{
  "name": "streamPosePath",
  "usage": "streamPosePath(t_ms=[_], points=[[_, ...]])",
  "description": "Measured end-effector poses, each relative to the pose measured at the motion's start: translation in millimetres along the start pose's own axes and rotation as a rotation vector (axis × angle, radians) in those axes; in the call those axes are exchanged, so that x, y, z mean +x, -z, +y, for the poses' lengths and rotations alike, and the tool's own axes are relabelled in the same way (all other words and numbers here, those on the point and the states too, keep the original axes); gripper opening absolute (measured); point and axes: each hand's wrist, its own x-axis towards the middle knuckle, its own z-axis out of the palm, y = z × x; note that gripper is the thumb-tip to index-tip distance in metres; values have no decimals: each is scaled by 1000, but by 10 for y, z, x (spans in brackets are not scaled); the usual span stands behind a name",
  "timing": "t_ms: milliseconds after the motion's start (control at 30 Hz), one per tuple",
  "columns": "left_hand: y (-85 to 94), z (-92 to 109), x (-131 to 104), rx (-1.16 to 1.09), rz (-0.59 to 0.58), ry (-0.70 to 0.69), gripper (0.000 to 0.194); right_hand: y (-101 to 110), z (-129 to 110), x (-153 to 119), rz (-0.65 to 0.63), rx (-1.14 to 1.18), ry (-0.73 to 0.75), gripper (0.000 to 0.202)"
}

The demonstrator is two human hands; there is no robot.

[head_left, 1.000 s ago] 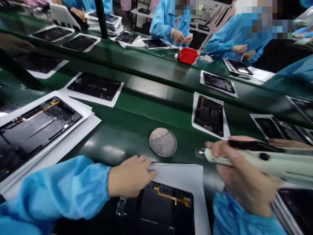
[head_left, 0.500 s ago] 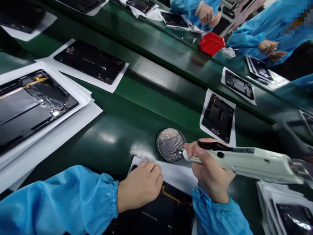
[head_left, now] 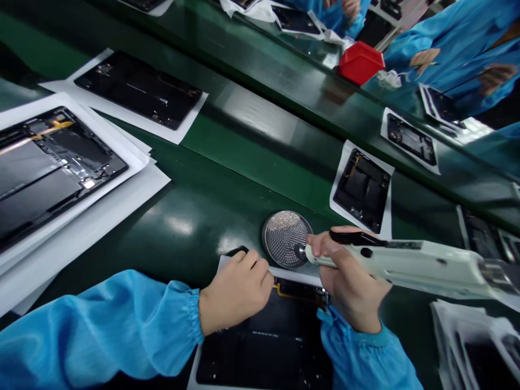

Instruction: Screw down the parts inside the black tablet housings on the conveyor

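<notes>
In my right hand [head_left: 351, 287] is a pale electric screwdriver [head_left: 426, 268] with a black lever, my fingers wrapped round its front end. Its metal tip reaches into a round dish [head_left: 266, 241] with a dimpled, grainy-looking inside, perhaps full of tiny screws. My left hand [head_left: 239, 292] is closed, knuckles up, over the upper left corner of an opened black tablet [head_left: 268, 352] with an orange flex cable. A dark edge shows behind its curled fingers; what they grip is hidden. White paper [head_left: 303, 276] lies under this tablet.
Opened tablets on paper lie around: a stacked one [head_left: 40, 179] at left, one [head_left: 142, 89] behind it, another [head_left: 363, 189] beyond the dish. Papers [head_left: 459, 336] are piled at right. Across the green bench, people in blue sleeves work near a red bin [head_left: 361, 62].
The tablet before me shows more of itself, and a dark edge now stands out behind my left fingers. My right hand keeps the screwdriver tip at the dish. The view has shifted slightly.
</notes>
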Motion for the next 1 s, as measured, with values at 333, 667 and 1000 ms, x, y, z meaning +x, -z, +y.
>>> streamPosePath(t_ms=[333,667,1000], points=[[-40,-31,2,-61,21,-7,12,-31,21,-2,-45,38,22,18],[-90,-115,41,-224,-48,-59,15,115,-306,-241,-90,96,163,26],[-187,-113,40,-141,-6,-88,15,-29,-137,-502,-168,89,101,23]])
